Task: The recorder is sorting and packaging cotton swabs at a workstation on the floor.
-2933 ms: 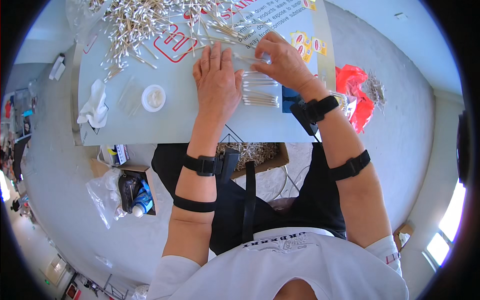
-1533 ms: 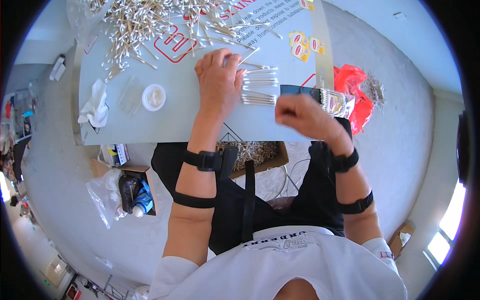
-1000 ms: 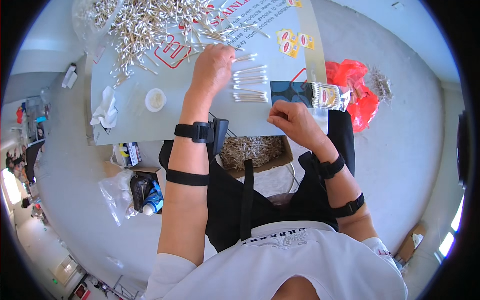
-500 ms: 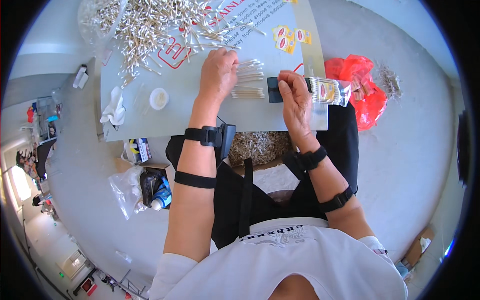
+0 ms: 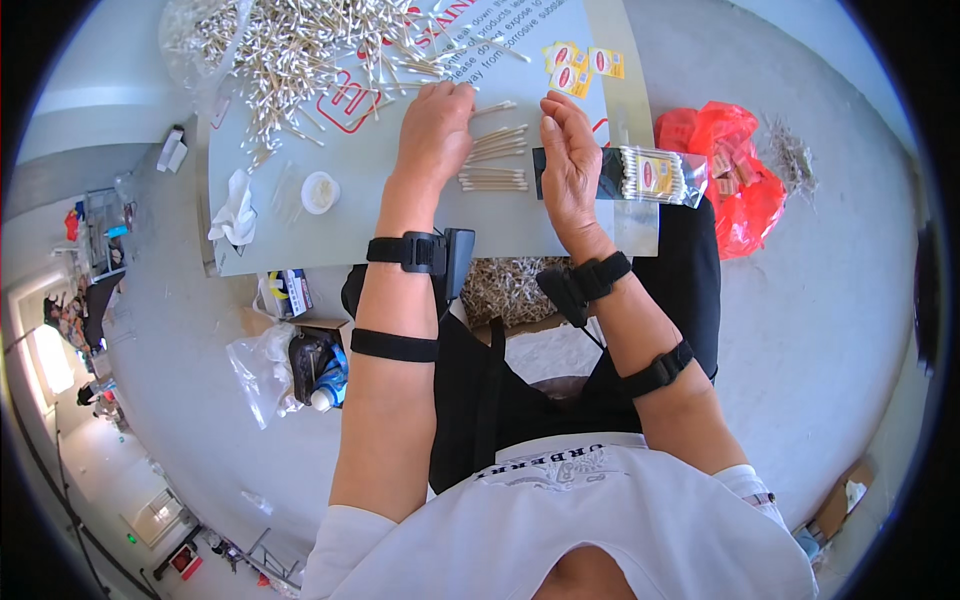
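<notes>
My left hand (image 5: 433,137) is closed at the near edge of the heaped cotton swabs (image 5: 300,60). From its finger side stick out a couple of cotton swabs (image 5: 495,108); its fingertips are partly hidden. Below them, loose rows of cotton swabs (image 5: 494,165) lie side by side on the sheet-covered table (image 5: 380,225). My right hand (image 5: 572,170) is held with fingers stretched upward, nothing visible in them. Beneath it lies a dark flat strip (image 5: 608,175). Against that strip, a clear packet (image 5: 655,177) of swabs with a yellow label card overhangs the table's right edge.
Several yellow label cards (image 5: 568,78) lie at the far right of the table. A small round white tub (image 5: 320,192) and crumpled tissue (image 5: 234,212) are at left. A red plastic bag (image 5: 738,180) sits beyond the right edge. A box of swabs (image 5: 515,290) is under the table.
My right hand has moved up and left off the packet side, its fingers straightening. Swabs now stick out beside my left hand, apart from the rows below.
</notes>
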Tool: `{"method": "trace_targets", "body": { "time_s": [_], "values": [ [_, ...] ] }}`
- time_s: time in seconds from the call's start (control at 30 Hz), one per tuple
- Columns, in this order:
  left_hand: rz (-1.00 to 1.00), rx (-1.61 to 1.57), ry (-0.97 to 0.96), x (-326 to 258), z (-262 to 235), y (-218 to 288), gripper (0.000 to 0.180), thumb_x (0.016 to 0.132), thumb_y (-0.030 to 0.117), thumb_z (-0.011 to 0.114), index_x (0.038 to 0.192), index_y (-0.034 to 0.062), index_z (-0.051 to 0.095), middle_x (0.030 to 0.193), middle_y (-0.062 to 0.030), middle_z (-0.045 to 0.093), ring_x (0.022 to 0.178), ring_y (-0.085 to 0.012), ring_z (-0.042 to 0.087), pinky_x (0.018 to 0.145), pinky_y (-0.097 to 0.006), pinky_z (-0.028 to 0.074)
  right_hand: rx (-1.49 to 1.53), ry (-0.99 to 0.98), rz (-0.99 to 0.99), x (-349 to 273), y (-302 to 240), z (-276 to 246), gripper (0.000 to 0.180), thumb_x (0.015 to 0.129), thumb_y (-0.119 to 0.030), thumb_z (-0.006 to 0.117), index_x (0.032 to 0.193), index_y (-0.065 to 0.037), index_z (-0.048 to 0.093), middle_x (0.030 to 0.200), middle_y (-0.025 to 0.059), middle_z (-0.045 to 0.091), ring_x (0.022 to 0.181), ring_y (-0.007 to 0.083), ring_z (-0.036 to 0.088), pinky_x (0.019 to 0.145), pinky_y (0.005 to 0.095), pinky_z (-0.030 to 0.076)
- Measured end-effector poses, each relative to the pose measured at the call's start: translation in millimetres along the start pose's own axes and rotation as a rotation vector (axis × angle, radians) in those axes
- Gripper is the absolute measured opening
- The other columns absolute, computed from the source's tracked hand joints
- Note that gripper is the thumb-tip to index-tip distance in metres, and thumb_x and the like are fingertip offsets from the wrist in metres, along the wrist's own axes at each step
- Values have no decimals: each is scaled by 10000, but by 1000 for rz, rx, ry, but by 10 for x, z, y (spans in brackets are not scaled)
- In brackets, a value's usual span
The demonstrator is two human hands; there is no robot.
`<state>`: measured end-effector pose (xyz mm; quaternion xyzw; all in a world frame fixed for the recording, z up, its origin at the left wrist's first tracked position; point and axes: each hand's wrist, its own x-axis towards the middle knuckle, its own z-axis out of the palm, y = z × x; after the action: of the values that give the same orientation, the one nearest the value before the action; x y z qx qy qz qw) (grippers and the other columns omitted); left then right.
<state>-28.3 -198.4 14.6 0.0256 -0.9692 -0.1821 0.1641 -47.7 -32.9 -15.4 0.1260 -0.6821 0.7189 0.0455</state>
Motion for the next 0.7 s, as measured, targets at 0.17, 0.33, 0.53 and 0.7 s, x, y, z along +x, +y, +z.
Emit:
{"method": "trace_targets", "body": {
  "time_s": [0.17, 0.33, 0.53, 0.7],
  "values": [
    [6, 30, -421, 200, -130, -31, 107, 748, -23, 576, 811, 51, 620, 883, -148, 644, 873, -364, 613, 729, -446, 487, -43, -20, -27, 82, 32, 21, 186, 946, -75, 547, 1072, 56, 587, 1203, 188, 578, 1107, 289, 558, 983, 338, 425],
    [-62, -80, -358, 231, -133, -50, 95, 776, 9, 582, 843, 45, 639, 900, -151, 648, 878, -367, 614, 736, -430, 494, -68, -70, -44, 176, 54, 41, 230, 958, -105, 541, 1112, 58, 593, 1221, 192, 581, 1117, 291, 563, 999, 344, 419],
    [-169, -530, 188, -183, 165, -48, 183, 902, 73, 540, 1035, 18, 653, 1071, -121, 648, 1047, -280, 599, 886, -362, 474, 58, -132, -31, 226, 96, 136, 275, 990, -139, 518, 1181, 45, 590, 1258, 190, 580, 1166, 276, 552, 1017, 325, 409],
    [-377, -1056, 398, -312, 314, 242, 345, 1019, 222, 478, 1239, -23, 583, 1222, -114, 612, 1155, -204, 542, 1040, -346, 402, 69, -170, 2, 175, 121, 192, 281, 1000, -147, 509, 1189, 46, 586, 1245, 180, 597, 1160, 257, 563, 1007, 316, 416]
  ]
}}
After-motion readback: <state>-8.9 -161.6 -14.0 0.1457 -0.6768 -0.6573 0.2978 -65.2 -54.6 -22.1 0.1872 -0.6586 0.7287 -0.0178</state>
